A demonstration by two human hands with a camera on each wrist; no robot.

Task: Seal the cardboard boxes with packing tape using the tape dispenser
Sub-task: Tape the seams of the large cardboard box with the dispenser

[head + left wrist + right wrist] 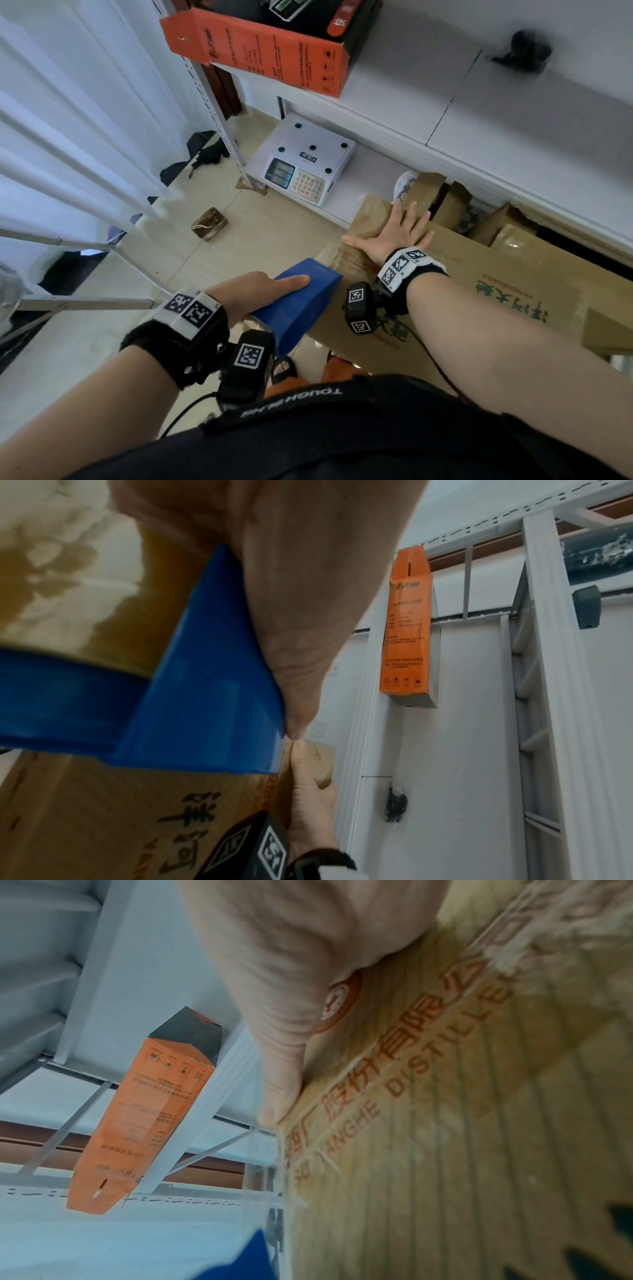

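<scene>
Clearly the left hand grips the blue tape dispenser beside the cardboard box, right hand spread flat on it; loosening could wrinkle the tape.

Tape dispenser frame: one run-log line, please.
left hand: grips blue tape dispenser at box end | right hand: flat on cardboard box | tape: film visible at box corner

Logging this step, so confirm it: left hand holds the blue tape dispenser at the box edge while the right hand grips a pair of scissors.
Wrong on the scissors. In the head view the right hand lies flat, fingers spread, on the cardboard box. The left hand does hold the blue tape dispenser at the box edge.
</scene>
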